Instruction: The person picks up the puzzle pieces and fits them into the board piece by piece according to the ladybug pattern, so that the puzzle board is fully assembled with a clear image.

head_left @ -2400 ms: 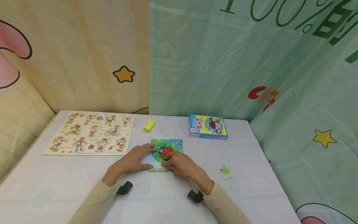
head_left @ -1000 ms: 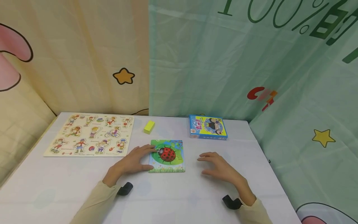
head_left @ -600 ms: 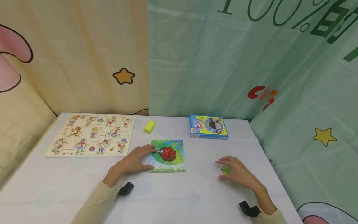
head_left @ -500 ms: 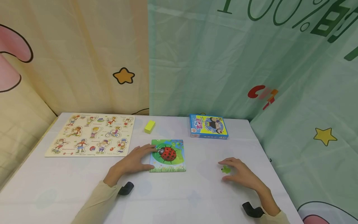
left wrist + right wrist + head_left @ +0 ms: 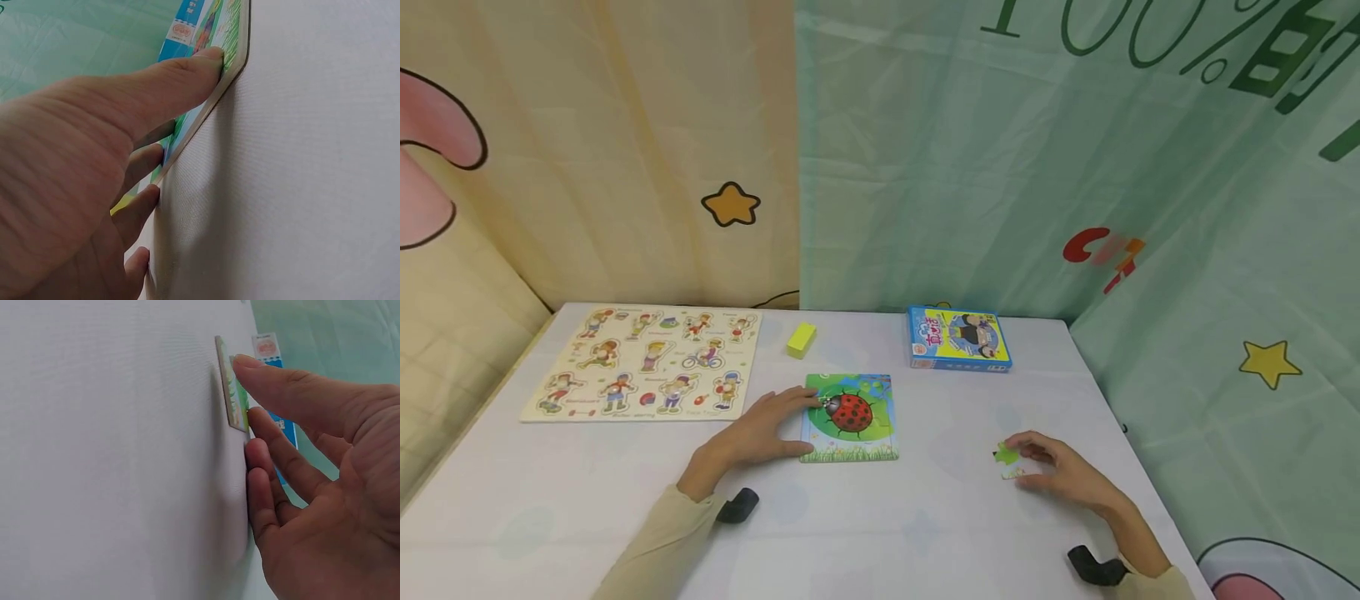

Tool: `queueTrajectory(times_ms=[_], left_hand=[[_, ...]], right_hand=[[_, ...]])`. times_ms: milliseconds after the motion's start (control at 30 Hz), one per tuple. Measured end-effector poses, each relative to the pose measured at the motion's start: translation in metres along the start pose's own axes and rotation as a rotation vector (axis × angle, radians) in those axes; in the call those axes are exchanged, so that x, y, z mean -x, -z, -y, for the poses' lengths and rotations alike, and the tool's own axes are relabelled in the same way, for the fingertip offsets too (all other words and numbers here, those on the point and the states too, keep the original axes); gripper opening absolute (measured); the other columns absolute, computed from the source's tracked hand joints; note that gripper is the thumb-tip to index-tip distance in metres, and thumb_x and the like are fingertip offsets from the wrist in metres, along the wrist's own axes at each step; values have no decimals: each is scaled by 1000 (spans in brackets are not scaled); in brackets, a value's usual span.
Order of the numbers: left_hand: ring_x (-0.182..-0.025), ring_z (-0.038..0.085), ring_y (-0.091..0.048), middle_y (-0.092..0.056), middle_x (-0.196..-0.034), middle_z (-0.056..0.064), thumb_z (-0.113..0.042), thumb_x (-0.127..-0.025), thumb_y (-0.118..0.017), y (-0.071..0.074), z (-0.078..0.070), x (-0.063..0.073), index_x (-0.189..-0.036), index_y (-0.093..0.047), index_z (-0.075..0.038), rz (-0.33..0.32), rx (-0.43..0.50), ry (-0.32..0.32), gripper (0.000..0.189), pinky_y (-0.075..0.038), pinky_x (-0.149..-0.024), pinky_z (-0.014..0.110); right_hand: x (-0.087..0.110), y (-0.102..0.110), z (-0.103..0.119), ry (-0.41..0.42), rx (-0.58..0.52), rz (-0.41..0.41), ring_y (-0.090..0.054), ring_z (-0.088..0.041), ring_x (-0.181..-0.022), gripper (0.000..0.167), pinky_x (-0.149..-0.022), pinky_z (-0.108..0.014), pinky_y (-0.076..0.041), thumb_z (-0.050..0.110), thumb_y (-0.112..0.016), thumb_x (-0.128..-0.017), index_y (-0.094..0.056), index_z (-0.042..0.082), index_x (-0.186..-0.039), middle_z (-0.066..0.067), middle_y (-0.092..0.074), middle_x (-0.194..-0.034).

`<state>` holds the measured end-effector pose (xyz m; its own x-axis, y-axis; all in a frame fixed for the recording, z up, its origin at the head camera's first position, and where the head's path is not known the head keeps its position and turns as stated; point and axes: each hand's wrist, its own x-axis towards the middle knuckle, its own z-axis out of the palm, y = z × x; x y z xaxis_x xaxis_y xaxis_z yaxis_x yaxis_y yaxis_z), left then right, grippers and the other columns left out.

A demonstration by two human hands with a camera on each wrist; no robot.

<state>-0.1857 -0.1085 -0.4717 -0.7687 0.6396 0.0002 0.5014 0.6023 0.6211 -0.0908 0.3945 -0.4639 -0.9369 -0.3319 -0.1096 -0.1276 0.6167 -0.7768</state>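
Note:
A square ladybug jigsaw puzzle point(image 5: 851, 414) lies flat on the white table. My left hand point(image 5: 762, 429) steadies its left side, thumb on the lower corner and fingers near the upper left; in the left wrist view the thumb point(image 5: 187, 78) rests over the puzzle's edge point(image 5: 228, 59). To the right, a small green and white puzzle piece point(image 5: 1006, 455) lies by itself. My right hand point(image 5: 1067, 473) is right at this piece, fingertips on its far side and thumb near its lower corner. Seen from the right wrist, the thumb tip point(image 5: 247, 361) meets the piece point(image 5: 234, 400), with the fingers loosely bent behind.
A wooden board with sports figures point(image 5: 640, 362) lies at the back left. Behind the ladybug puzzle sits a yellow block point(image 5: 801, 340), and a blue and yellow box point(image 5: 959, 338) stands at the back right. Curtains point(image 5: 925, 167) hang behind the table.
My right hand has left the ladybug puzzle and moved right to the loose piece, its fingers coming nearer together there. My left hand has stayed at the puzzle's left side.

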Motion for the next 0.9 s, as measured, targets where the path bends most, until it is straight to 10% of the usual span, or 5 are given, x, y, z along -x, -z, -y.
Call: queueTrajectory(times_ms=[900], left_hand=[[-148,38,-32,-43,-156,12,-37,-87,-77,0,2,-1,-143,-54,-11,-4,0,-13,65,-16,-122,64]], right_hand=[[-7,7,-5,73,76,6,-57,-12,-86,38,-78,-20,-50,16,-81,-84,-68,7,-118,-3,-64,-95]])
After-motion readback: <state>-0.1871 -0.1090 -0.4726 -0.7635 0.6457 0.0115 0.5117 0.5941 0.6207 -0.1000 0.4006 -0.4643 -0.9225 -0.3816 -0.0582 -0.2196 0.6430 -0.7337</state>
